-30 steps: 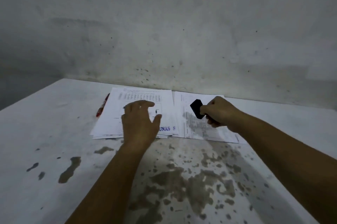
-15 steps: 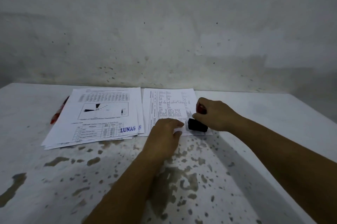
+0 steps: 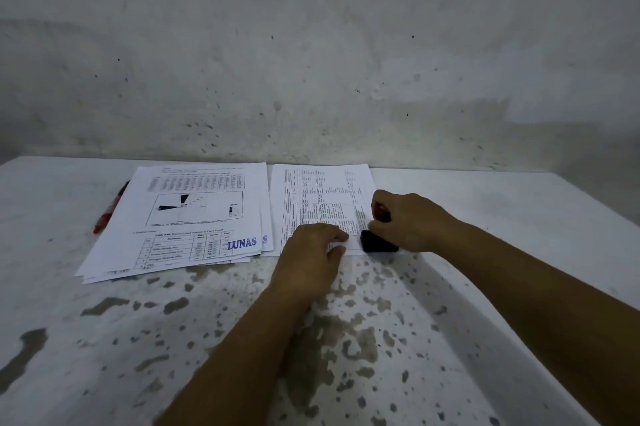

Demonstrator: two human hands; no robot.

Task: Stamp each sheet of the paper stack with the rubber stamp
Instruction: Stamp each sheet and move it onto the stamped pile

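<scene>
On sheet (image 3: 322, 197), right hand (image 3: 412, 221) grips stamp (image 3: 377, 241) (handle hidden) — pressing

The right hand (image 3: 408, 221) covers most of the rubber stamp (image 3: 377, 241), the stamped pile (image 3: 180, 217) hides most of a red object (image 3: 110, 209), and the sheets' fine print is too small to read.

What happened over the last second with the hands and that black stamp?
The right hand brought the rubber stamp down from the air onto the near right corner of the right-hand sheet and presses it there. The left hand left the stamped pile and now rests flat on that sheet beside the stamp. The pile with its blue LUNAS mark and the red pen stayed put.
</scene>
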